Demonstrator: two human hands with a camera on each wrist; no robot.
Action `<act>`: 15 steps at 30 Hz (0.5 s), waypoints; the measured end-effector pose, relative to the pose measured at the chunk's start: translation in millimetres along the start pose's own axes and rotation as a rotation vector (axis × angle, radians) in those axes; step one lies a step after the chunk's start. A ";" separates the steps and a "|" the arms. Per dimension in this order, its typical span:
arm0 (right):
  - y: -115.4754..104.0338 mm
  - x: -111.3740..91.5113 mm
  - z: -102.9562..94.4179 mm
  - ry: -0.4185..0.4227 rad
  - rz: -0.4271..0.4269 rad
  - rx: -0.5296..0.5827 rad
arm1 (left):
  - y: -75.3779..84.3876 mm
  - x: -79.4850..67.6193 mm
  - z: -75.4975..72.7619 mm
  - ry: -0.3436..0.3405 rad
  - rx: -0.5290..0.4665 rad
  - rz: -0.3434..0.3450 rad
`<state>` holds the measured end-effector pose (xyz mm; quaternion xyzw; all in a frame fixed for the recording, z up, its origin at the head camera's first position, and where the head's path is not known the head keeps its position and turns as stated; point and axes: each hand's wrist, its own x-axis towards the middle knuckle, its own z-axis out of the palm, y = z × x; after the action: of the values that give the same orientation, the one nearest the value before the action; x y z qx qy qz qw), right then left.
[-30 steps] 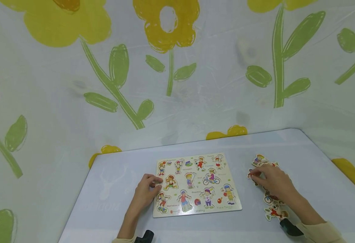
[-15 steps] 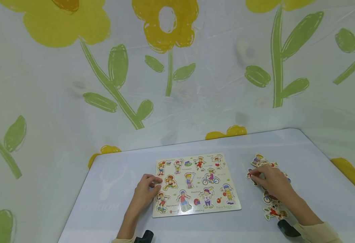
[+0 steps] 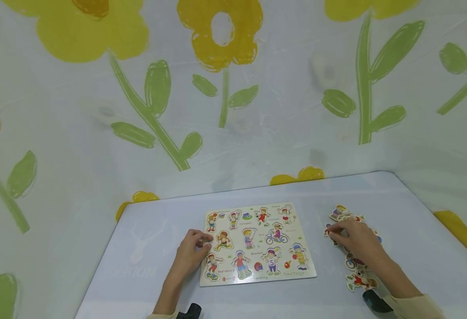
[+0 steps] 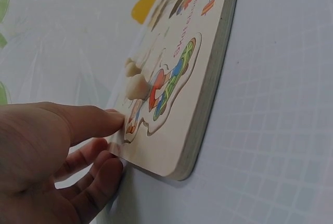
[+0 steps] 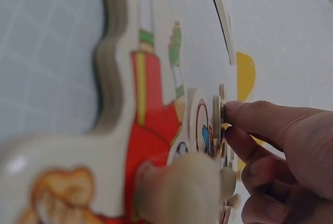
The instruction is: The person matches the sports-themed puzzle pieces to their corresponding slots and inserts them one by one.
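1. Fingers of the left hand (image 3: 190, 253), loosely bent, touch a cream rectangular wooden board (image 3: 237, 243)'s left edge, presumably steadying it.
2. Right hand (image 3: 357, 240): thumb and forefinger pinch a small painted figure piece (image 3: 326, 230), likely for control, among round-knobbed wooden cut-outs (image 3: 360, 280) right of the board.
3. Beyond: creased, flower-printed cloth (image 3: 281, 133).

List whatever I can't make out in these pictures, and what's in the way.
Pieces: head view, several partly covered by the right hand.
Nearest piece: right wrist view, cut off by the frame edges, blurred, its print partly behind its knob.
Board: left wrist view, far end cut off by the top edge.
Lettering: head view, some too small to read.
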<state>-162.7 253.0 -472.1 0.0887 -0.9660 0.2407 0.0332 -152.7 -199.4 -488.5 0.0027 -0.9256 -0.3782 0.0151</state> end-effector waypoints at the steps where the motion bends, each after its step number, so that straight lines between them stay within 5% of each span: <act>1: -0.5 -0.1 0.2 -0.003 0.000 0.002 | -0.1 -0.2 -0.1 0.001 -0.001 -0.004; 15: -3.0 2.5 0.2 -0.022 -0.002 -0.038 | -0.4 -1.1 -0.3 0.008 -0.006 0.013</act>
<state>-164.7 249.9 -470.6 0.0918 -0.9705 0.2214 0.0247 -151.6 -199.9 -488.6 -0.0017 -0.9244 -0.3808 0.0211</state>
